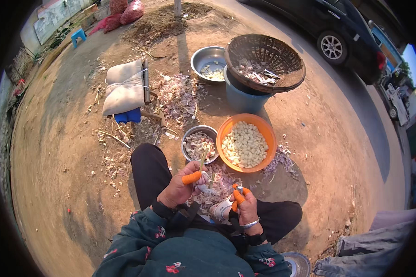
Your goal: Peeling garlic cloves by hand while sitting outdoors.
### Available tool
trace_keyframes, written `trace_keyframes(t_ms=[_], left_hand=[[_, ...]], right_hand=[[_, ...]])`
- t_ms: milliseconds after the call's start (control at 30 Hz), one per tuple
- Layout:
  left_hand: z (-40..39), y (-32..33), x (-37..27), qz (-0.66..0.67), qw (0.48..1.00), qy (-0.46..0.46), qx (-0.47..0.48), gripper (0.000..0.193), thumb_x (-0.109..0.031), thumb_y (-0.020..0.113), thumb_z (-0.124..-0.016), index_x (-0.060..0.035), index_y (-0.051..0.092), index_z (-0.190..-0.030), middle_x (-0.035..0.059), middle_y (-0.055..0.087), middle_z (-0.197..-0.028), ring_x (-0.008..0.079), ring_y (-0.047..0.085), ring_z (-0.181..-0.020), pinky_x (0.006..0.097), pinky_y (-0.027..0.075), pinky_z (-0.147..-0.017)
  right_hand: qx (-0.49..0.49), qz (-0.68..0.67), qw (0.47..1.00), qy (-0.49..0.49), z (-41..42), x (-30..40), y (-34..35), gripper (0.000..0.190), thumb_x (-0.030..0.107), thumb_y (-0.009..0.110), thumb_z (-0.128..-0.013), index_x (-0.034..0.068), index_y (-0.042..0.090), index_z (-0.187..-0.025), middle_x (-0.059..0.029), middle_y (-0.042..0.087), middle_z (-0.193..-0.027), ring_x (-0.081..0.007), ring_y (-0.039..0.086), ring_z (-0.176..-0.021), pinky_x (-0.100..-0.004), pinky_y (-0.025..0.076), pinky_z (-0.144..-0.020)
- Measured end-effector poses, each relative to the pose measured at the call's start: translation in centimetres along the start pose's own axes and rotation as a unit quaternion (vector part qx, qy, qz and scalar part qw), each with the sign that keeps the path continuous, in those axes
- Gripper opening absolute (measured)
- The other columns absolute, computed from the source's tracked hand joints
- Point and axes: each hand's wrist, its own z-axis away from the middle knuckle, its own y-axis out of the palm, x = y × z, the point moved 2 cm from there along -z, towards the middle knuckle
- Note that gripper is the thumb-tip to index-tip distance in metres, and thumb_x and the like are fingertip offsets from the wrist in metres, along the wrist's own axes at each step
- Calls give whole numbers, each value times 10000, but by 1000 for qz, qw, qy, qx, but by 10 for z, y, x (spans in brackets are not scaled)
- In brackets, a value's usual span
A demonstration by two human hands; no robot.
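Observation:
My left hand (180, 185), with an orange finger cover on one finger, grips a garlic bulb (204, 180) whose dry stalk points up. In my right hand (247, 207), orange covers on several fingers, is a small metal tool (240, 188), perhaps a short blade; the fingers hide most of it. The two hands are apart, above a heap of garlic skins (218, 181) between my legs. Just beyond them stand an orange basin (270, 130) of peeled garlic cloves (244, 145) and a steel bowl (184, 150) of unpeeled cloves (198, 143).
A wicker basket (263, 45) with skins rests on a blue bucket (246, 100). Beside it is a steel basin (197, 62) holding a few cloves. A cushioned low seat (124, 86), a blue stool (78, 36) and red mesh sacks (131, 12) lie leftward. A dark car (346, 31) stands on the road.

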Motion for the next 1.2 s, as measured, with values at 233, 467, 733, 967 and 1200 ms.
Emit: trace_keyframes(t_ms=[233,467,733,967,1200], left_hand=[[-2,8,3,-68,996,-52,37,356,-181,585,-877,-84,415,-1174,8,572,-778,61,531,-665,167,351,-510],[-3,13,6,-143,983,-97,60,409,-182,577,-885,-66,385,-1228,15,610,-848,32,544,-715,160,384,-572],[3,28,3,-238,968,-39,74,493,-90,710,-778,-68,418,-1175,29,538,-1022,102,520,-945,240,421,-817],[-1,19,-4,-553,803,198,101,426,-212,808,-680,-59,602,-1019,40,555,-1022,133,518,-978,275,426,-809],[6,17,-6,-432,891,114,78,369,-108,769,-711,-34,630,-1045,30,613,-944,131,549,-922,281,441,-808]], right_hand=[[38,128,948,-290,17,38,53,459,124,743,-775,5,515,-1155,14,569,-764,-46,488,-573,-190,396,-477],[84,256,933,-238,8,22,48,298,129,751,-749,18,598,-980,19,535,-626,-31,471,-549,-231,402,-481],[72,103,988,-87,21,34,52,107,72,656,-839,19,596,-910,56,534,-636,7,428,-476,-166,306,-404],[77,75,993,-57,27,32,58,124,67,643,-849,30,583,-951,64,515,-654,11,418,-510,-165,306,-427],[107,110,984,-90,28,31,54,103,57,626,-859,39,578,-948,71,499,-680,10,403,-555,-158,305,-472]])
